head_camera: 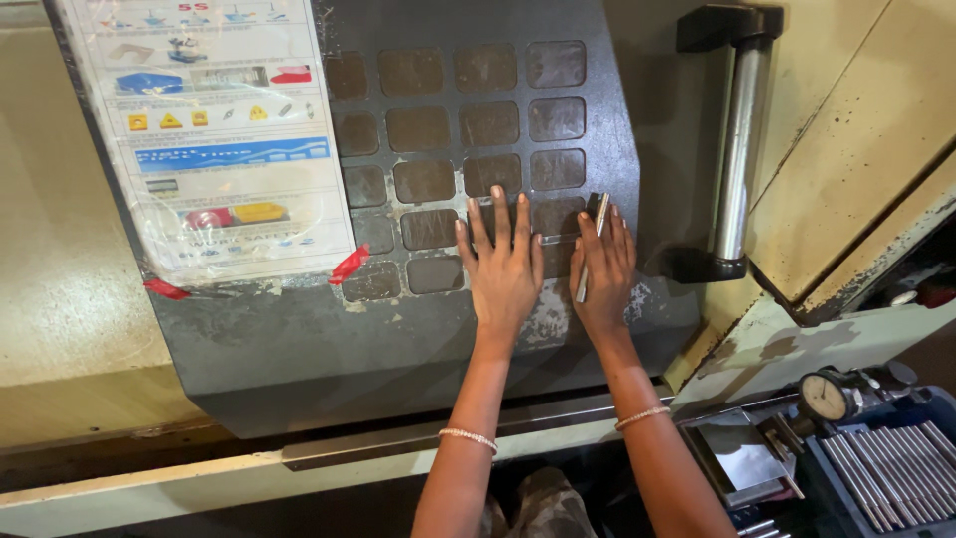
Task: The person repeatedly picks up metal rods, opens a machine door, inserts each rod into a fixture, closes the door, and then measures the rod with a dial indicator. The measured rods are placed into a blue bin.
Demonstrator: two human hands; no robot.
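The left hand (503, 267) is laid flat on the dark panel (299, 339), fingers spread and gripping nothing, its fingertips over the grid of worn square pads (426, 181). Just beside it, the right hand (602, 274) is pressed to the same panel with a thin metal strip (592, 249) pinned under its fingers, the strip lying nearly upright. A laminated sheet (214, 139) is taped at the panel's left. A steel handle (735, 149) is mounted to the right. A dial gauge (825, 396) is seen at lower right.

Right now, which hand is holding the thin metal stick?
The right hand: a thin metal rod runs between its fingers, while the left hand lies flat and empty on the dark door.
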